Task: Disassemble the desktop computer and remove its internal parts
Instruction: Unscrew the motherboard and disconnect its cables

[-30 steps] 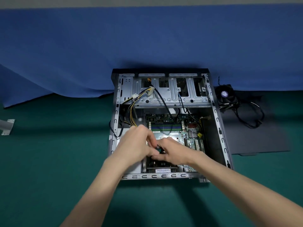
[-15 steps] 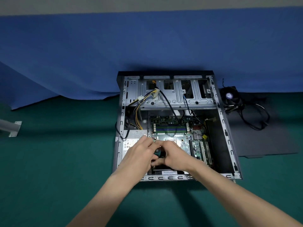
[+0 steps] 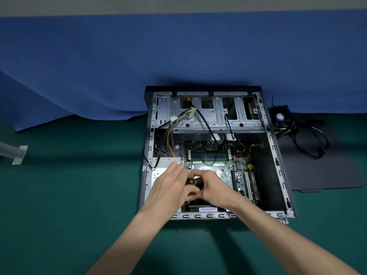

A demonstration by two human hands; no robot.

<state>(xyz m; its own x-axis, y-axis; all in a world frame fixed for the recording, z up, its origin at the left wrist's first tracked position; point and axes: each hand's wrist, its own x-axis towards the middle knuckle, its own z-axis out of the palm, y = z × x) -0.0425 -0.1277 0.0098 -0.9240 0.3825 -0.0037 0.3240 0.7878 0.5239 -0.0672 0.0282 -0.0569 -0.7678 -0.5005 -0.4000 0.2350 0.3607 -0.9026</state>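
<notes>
Two bare hands meet low inside an open desktop computer case (image 3: pixel 277 161) lying flat on a green tabletop (image 3: pixel 69 195), centre right of the frame. The left hand (image 3: pixel 170 187) and right hand (image 3: pixel 214 187) both curl round a dark, teal-banded tool handle (image 3: pixel 191 181) over the motherboard (image 3: pixel 206 167). A loose fan (image 3: pixel 281 117) and its cables rest on a dark panel (image 3: pixel 317 175) at right, and a blue cloth (image 3: pixel 178 56) fills the upper frame.

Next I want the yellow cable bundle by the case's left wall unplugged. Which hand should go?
Left, probably: the left hand sits nearest the yellow cable bundle. The right hand, over the motherboard, would have to cross. Both meet at the screwdriver.
</notes>
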